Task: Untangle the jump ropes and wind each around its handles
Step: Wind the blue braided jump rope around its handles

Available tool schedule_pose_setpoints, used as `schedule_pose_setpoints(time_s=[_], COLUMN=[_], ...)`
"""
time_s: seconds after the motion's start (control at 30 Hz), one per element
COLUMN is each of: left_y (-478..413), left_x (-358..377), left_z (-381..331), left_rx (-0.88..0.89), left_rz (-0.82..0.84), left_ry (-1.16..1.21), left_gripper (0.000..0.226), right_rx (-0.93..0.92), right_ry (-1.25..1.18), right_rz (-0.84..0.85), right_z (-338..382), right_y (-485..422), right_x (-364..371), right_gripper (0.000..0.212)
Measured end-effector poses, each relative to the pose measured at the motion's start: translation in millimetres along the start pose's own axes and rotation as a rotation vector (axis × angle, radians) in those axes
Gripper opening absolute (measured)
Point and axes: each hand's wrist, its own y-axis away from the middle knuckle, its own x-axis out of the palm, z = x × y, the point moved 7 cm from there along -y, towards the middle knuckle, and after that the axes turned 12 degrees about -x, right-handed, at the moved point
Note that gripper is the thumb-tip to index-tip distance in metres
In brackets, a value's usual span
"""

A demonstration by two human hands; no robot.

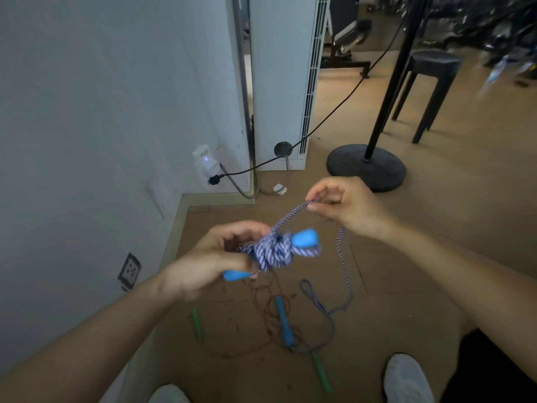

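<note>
Two grips worked: my left grip (215, 257) clamped the blue handle (305, 238) and coil (273, 253), my right grip (345, 205) pinched the striped rope (290, 212) at 2 o'clock; slack trailing into the tangle (283, 321) on the floor (406, 286) at 6 o'clock risked snagging and loosening that coil

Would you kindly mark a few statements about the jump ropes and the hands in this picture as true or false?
1. The left hand grips a blue plastic handle wound with blue-and-white twisted rope. True.
2. The right hand holds nothing. False: its fingers pinch a strand of that rope.
3. Two green plastic handles lie on the brown floor. True.
4. No blue handle lies on the floor. False: a second blue handle lies there.
</note>
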Motion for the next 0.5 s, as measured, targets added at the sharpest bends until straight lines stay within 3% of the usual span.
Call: schedule_pose_setpoints(time_s=[0.17, 0.3, 0.4, 0.5], left_y=[-5.1, -8.7, -12.0, -9.5], left_x=[-16.1, -24.8, -30.5, -41.3], left_z=[-1.3, 1.2, 1.7, 2.4], left_rx=[0.020, 0.033, 0.046, 0.042], left_rz=[-0.108, -0.153, -0.231, -0.400], left_ry=[0.450, 0.646, 0.678, 0.418], left_gripper=[0.067, 0.073, 0.047, 0.039], right_rx=[0.143, 0.143, 0.101, 0.085], right_ry=[-0.003, -0.010, -0.005, -0.022], right_rz=[-0.022, 0.133, 0.301, 0.446], right_z=[-25.2, -20.5, -6.4, 14.5], right_y=[11.8, 27.5, 40.7, 52.0], right_x=[16.3, 49.3, 72.7, 80.6], right_gripper=[0.005, 0.005, 0.026, 0.043])
